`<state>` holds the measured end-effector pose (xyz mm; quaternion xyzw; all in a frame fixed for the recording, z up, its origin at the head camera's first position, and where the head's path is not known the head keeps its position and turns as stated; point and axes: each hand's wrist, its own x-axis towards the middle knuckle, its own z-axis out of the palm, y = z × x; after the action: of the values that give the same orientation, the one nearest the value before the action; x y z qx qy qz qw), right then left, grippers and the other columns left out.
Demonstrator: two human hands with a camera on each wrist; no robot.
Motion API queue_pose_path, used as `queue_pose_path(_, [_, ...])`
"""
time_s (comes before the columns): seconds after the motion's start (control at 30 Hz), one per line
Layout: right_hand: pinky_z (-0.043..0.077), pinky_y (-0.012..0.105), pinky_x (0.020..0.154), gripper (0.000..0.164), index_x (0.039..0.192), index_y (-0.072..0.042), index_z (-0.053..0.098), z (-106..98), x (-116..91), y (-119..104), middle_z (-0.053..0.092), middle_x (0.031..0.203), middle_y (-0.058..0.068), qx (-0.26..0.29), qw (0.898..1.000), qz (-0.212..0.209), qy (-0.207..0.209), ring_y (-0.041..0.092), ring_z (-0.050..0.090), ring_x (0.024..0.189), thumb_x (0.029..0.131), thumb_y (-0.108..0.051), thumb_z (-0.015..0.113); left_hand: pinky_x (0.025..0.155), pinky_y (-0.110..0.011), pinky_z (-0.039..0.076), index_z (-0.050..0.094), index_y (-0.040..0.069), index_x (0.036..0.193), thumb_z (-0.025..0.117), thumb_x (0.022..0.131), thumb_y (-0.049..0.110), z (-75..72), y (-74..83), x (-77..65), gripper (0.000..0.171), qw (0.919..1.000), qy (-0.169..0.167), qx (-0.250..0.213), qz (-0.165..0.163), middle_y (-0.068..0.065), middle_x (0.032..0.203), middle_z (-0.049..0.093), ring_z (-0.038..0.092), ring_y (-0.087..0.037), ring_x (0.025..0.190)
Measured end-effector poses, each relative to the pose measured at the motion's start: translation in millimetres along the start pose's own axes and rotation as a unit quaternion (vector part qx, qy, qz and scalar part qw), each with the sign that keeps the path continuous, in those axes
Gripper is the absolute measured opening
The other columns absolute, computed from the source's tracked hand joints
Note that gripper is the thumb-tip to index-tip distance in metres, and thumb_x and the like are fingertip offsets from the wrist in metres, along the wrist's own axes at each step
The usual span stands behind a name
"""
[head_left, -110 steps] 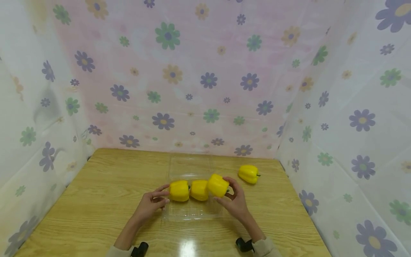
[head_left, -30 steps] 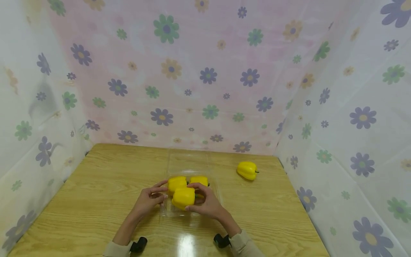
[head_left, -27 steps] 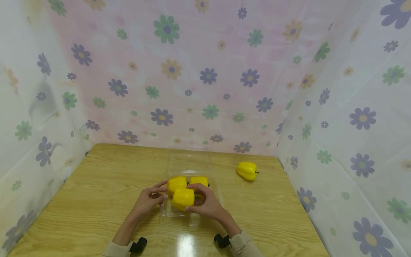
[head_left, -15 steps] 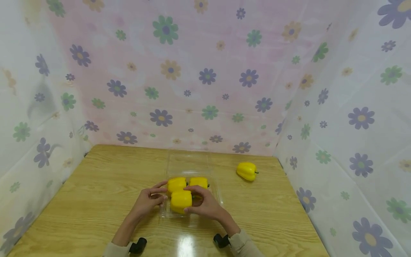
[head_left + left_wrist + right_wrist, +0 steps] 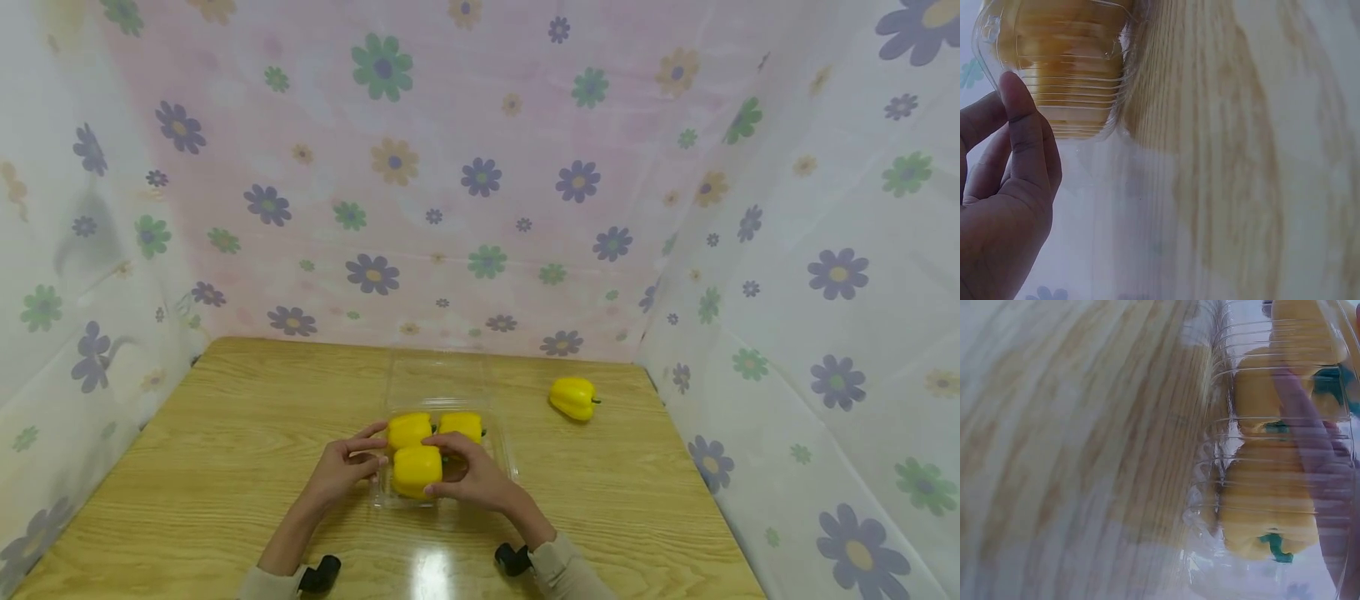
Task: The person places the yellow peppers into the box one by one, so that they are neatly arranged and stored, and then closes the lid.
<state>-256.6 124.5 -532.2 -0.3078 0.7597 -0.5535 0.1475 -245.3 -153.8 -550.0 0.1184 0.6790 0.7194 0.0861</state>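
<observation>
Yellow loose pepper (image 5: 573, 398) shows in head view only (left grip (image 5: 340, 472) pinches container (image 5: 1079, 112), right (image 5: 482, 475) holds pepper (image 5: 417, 473)).

The wood-grained worktop (image 5: 247, 425) caught a bright glare (image 5: 432, 575) on its near part. Behind it hung a pinkish flowered backdrop (image 5: 427, 192), between a whitish flowered left sheet (image 5: 67, 267) and a similar right sheet (image 5: 795, 325).

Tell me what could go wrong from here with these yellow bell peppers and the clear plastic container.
The blocky yellow bell pepper held by the right hand could nudge the two yellow peppers crowded behind it. The clear plastic container might slide if the left hand leaves its edge. The loose yellow pepper farther right could roll if bumped.
</observation>
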Motion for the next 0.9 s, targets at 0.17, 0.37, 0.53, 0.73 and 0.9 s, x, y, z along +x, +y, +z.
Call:
queue_pose_path(0.17, [0.06, 0.031, 0.088, 0.06, 0.144, -0.019, 0.055, 0.1, 0.0, -0.9, 0.047, 0.139, 0.009, -0.021, 1.0, -0.004, -0.003, 0.031, 0.054, 0.127, 0.09, -0.018, 0.081, 0.065, -0.025, 0.058, 0.06, -0.018, 0.127, 0.07, 0.094, -0.001, 1.1, 1.1, -0.9, 0.038, 1.0, 0.002, -0.004, -0.003, -0.027, 0.161, 0.032, 0.065, -0.011, 0.08])
queue_pose_path(0.37, [0.059, 0.03, 0.088, 0.061, 0.144, -0.016, 0.056, 0.4, 0.6, -0.4, 0.05, 0.132, 0.009, -0.035, 0.999, -0.006, -0.002, 0.029, 0.056, 0.126, 0.089, -0.019, 0.081, 0.065, -0.025, 0.058, 0.061, -0.018, 0.126, 0.07, 0.093, -0.001, 1.4, 0.5, -0.6, 0.038, 0.9999, 0.008, -0.009, -0.008, -0.026, 0.161, 0.033, 0.064, -0.011, 0.079])
queue_pose_path(0.53, [0.06, 0.029, 0.087, 0.061, 0.144, -0.015, 0.056, 0.3, 1.4, 1.7, 0.052, 0.129, 0.007, -0.028, 1.0, -0.007, -0.004, 0.026, 0.058, 0.125, 0.089, -0.02, 0.082, 0.065, -0.025, 0.058, 0.062, -0.017, 0.125, 0.071, 0.093, -0.001, 1.5, 0.5, -1.3, 0.037, 0.9999, 0.011, -0.006, -0.009, -0.026, 0.16, 0.034, 0.063, -0.012, 0.078])
queue_pose_path(0.73, [0.059, 0.029, 0.088, 0.061, 0.145, -0.016, 0.055, -0.7, 1.5, 3.9, 0.053, 0.131, 0.005, -0.019, 1.0, -0.004, -0.01, 0.021, 0.058, 0.123, 0.09, -0.018, 0.081, 0.065, -0.025, 0.058, 0.062, -0.017, 0.126, 0.071, 0.093, 0.0, 0.8, -0.4, -1.4, 0.038, 0.9999, 0.009, -0.001, -0.005, -0.026, 0.16, 0.034, 0.064, -0.011, 0.079])
queue_pose_path(0.9, [0.059, 0.029, 0.09, 0.06, 0.145, -0.016, 0.055, -1.2, 0.8, 4.3, 0.053, 0.134, 0.006, -0.017, 1.0, -0.008, -0.012, 0.022, 0.058, 0.125, 0.091, -0.018, 0.08, 0.065, -0.025, 0.058, 0.061, -0.018, 0.127, 0.071, 0.094, 0.001, 0.3, -1.6, -0.7, 0.039, 1.0, 0.004, 0.0, -0.001, -0.027, 0.16, 0.032, 0.065, -0.011, 0.079])
